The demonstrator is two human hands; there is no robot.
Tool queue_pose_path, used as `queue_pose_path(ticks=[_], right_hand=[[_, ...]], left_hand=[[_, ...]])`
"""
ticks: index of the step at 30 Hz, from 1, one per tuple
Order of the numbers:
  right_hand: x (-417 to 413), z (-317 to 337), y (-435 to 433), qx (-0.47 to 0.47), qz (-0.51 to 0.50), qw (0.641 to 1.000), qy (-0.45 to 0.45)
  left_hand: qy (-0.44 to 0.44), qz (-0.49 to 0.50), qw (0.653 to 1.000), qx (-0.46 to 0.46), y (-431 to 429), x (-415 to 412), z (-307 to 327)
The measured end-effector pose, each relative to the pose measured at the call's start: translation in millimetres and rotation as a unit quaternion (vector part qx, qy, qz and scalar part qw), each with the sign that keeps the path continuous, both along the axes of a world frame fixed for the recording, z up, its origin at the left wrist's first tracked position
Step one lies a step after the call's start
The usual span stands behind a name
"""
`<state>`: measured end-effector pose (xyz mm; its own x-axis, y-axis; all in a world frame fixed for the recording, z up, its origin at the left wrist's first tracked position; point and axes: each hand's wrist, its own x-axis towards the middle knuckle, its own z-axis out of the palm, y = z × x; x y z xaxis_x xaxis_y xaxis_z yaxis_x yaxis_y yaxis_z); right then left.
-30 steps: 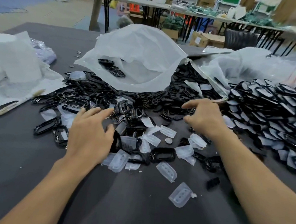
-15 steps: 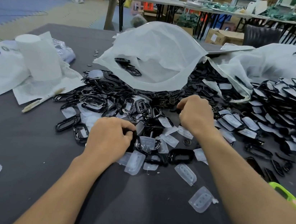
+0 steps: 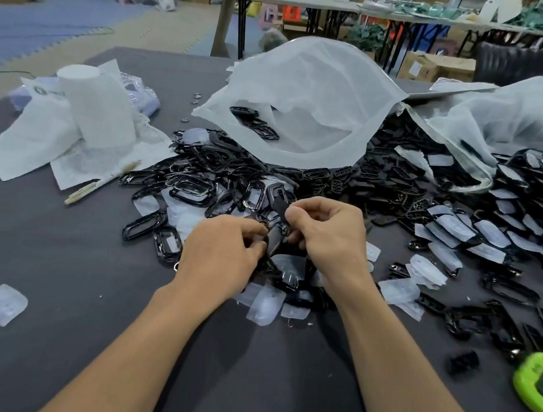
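My left hand (image 3: 222,254) and my right hand (image 3: 326,235) meet over the middle of a dark table (image 3: 80,284). Between their fingertips sits a small black plastic piece (image 3: 274,237), which both hands pinch. Under and around them lies a heap of black oval frames (image 3: 193,188) mixed with clear soft pads (image 3: 266,303). How the pieces fit together is hidden by my fingers.
A white mesh bag (image 3: 310,107) lies open behind the heap. Stacked black-and-clear parts (image 3: 520,218) fill the right side. White cloth and a foam roll (image 3: 96,106) stand at left. A green device (image 3: 542,390) lies at the right edge, and a lone clear pad (image 3: 1,303) at left.
My right hand has drawn back from the far heap toward my left hand. Both hands, spread over the pile before, now pinch a black piece between them.
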<state>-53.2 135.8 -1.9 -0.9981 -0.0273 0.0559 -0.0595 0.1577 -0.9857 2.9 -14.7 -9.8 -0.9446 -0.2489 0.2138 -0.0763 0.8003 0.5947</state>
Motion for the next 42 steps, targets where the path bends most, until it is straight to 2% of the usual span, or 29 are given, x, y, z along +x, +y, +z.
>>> queue_pose_path(ticks=[6, 11, 16, 19, 22, 30, 35, 39, 42], right_hand=[[0, 3, 1, -0.066, 0.029, 0.997, -0.021], [-1, 5, 3, -0.095, 0.048, 0.994, -0.031], [2, 10, 1, -0.109, 0.072, 0.991, -0.037], [6, 14, 0, -0.101, 0.092, 0.99, -0.046], [8, 18, 0, -0.106, 0.106, 0.987, -0.055], [13, 22, -1, -0.19, 0.172, 0.956, -0.146], [10, 24, 4, -0.21, 0.139, 0.955, -0.159], [7, 24, 4, -0.282, 0.091, 0.935, -0.195], [6, 24, 1, -0.275, 0.091, 0.938, -0.192]], left_hand=[[0.105, 0.06, 0.976, 0.181, -6, -3, 2], [0.171, 0.124, 0.925, 0.317, -17, -11, 1], [0.192, 0.126, 0.879, 0.418, -15, -14, 3], [0.228, 0.119, 0.871, 0.419, -15, -12, 7], [0.267, 0.107, 0.886, 0.364, -14, -10, 9], [0.27, 0.083, 0.896, 0.342, -10, -5, 11], [0.287, 0.102, 0.89, 0.339, -10, -1, 15], [0.279, 0.106, 0.89, 0.346, -12, 1, 15], [0.276, 0.092, 0.896, 0.336, -14, -1, 15]])
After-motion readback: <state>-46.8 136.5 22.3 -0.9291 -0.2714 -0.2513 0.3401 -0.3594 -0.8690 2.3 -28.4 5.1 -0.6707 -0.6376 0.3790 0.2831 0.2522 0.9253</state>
